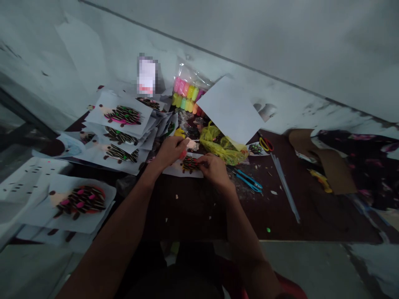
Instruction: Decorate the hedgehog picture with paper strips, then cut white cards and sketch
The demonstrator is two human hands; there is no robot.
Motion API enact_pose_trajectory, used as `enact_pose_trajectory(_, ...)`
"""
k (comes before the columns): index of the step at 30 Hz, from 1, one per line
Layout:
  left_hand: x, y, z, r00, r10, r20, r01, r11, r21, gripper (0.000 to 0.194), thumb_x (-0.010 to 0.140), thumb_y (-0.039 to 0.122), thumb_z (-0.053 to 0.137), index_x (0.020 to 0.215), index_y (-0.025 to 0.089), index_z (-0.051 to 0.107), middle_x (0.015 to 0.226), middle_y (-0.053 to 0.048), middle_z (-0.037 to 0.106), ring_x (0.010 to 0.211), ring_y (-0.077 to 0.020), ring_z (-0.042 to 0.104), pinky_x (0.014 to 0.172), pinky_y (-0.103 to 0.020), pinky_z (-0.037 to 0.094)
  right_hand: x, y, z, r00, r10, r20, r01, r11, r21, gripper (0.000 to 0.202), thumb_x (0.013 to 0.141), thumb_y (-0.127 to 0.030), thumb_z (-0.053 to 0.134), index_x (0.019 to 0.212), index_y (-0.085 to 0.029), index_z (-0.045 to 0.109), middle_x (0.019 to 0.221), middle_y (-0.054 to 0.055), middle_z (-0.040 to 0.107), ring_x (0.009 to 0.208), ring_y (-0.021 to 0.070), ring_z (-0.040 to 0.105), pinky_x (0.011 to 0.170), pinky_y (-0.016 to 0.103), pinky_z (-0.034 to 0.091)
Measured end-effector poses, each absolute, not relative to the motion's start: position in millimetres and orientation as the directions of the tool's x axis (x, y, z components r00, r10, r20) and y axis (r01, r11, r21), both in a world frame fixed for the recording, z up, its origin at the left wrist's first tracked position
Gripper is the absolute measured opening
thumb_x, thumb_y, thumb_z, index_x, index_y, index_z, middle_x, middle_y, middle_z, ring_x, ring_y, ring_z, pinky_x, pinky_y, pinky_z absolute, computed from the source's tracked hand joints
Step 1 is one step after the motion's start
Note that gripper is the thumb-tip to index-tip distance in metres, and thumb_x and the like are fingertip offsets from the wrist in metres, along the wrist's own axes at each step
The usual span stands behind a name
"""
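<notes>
A small white card (199, 174) with a hedgehog figure (188, 164) covered in dark strips lies on the dark table in front of me. My left hand (172, 151) is at the card's upper left, its fingers drawn together beside a reddish-pink lump (183, 155); what they hold is unclear. Over the card's right side, my right hand (214, 169) has thumb and fingers pinched against the hedgehog's right end, and anything between them is too small to name. A pale pink lump (192, 144) sits just behind the card, next to a yellow-green plastic bag (222, 145).
Hedgehog sheets (121, 116) are stacked at left, with another pile (77, 203) nearer. Bagged coloured sticks (187, 95) and a white sheet (230, 110) stand behind. Rightward lie blue-handled snips (248, 180), red-yellow scissors (266, 144), clear rods (285, 189) and cardboard (333, 166).
</notes>
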State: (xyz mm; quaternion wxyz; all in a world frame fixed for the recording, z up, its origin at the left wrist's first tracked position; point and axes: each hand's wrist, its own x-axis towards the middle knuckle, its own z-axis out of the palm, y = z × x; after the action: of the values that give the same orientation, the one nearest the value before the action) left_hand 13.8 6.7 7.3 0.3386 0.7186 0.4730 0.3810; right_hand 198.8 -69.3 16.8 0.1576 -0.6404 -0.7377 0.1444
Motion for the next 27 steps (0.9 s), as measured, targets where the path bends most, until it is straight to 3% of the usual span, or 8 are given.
enact_pose_trajectory(7, 13.6, 7.2, 5.4, 0.260, 0.939, 0.226, 0.418, -0.320, 0.850, 0.042, 0.090, 0.036, 0.049, 0.053, 0.022, 0.035, 0.052, 0.004, 0.033, 0.056, -0.0127, 0.033, 0.057, -0.031, 0.022, 197.0, -69.9, 22.4, -0.132, 0.991, -0.026, 0.912, 0.111, -0.395, 0.026, 0.086, -0.012, 0.064, 0.101, -0.024, 0.082, 0.102, 0.007, 0.073, 0.096, 0.0227, 0.067, 0.082, 0.031, 0.048)
enact_pose_trajectory(13, 14.3, 7.1, 2.6, 0.262, 0.946, 0.191, 0.434, -0.292, 0.852, 0.041, 0.091, 0.035, 0.049, 0.054, 0.021, 0.038, 0.052, 0.004, 0.036, 0.057, -0.0125, 0.036, 0.057, -0.030, 0.024, 199.5, -69.1, 21.4, -0.136, 0.991, -0.002, 0.898, 0.122, -0.422, 0.025, 0.087, -0.015, 0.064, 0.103, -0.024, 0.081, 0.100, 0.006, 0.074, 0.090, 0.0206, 0.067, 0.080, 0.029, 0.048)
enact_pose_trajectory(16, 16.3, 5.7, 2.1, 0.244, 0.951, 0.190, 0.416, -0.280, 0.865, 0.041, 0.093, 0.037, 0.047, 0.056, 0.021, 0.041, 0.053, 0.004, 0.041, 0.057, -0.0125, 0.038, 0.058, -0.029, 0.026, 201.6, -68.1, 20.7, -0.083, 0.993, 0.082, 0.860, 0.113, -0.498, 0.023, 0.090, -0.019, 0.062, 0.102, -0.021, 0.081, 0.097, 0.007, 0.076, 0.088, 0.0205, 0.068, 0.080, 0.029, 0.048)
enact_pose_trajectory(20, 22.0, 1.4, 2.9, 0.228, 0.949, 0.218, 0.316, -0.284, 0.905, 0.038, 0.094, 0.039, 0.043, 0.062, 0.021, 0.046, 0.058, 0.002, 0.050, 0.060, -0.0139, 0.046, 0.061, -0.027, 0.035, 200.5, -68.4, 20.7, -0.023, 0.987, 0.156, 0.719, 0.125, -0.684, 0.026, 0.096, -0.031, 0.057, 0.090, -0.018, 0.078, 0.089, 0.006, 0.076, 0.081, 0.0195, 0.067, 0.074, 0.029, 0.047)
enact_pose_trajectory(24, 28.0, -3.1, 5.2, 0.354, 0.905, 0.235, 0.169, -0.309, 0.936, 0.018, 0.085, 0.035, 0.052, 0.076, 0.019, 0.057, 0.077, 0.000, 0.062, 0.074, -0.0153, 0.056, 0.071, -0.027, 0.044, 195.9, -68.6, 17.6, -0.043, 0.989, 0.143, 0.540, 0.144, -0.829, 0.032, 0.094, -0.044, 0.061, 0.098, -0.017, 0.077, 0.090, 0.005, 0.077, 0.075, 0.0167, 0.066, 0.071, 0.027, 0.048)
enact_pose_trajectory(27, 29.2, -5.9, 7.9, 0.427, 0.873, 0.237, 0.106, -0.309, 0.945, 0.019, 0.083, 0.036, 0.056, 0.081, 0.018, 0.061, 0.084, -0.002, 0.065, 0.079, -0.0167, 0.059, 0.076, -0.028, 0.048, 194.6, -66.7, 12.5, -0.020, 0.990, 0.141, 0.477, 0.133, -0.868, 0.027, 0.090, -0.041, 0.065, 0.097, -0.017, 0.076, 0.088, 0.004, 0.077, 0.073, 0.0159, 0.065, 0.070, 0.026, 0.049)
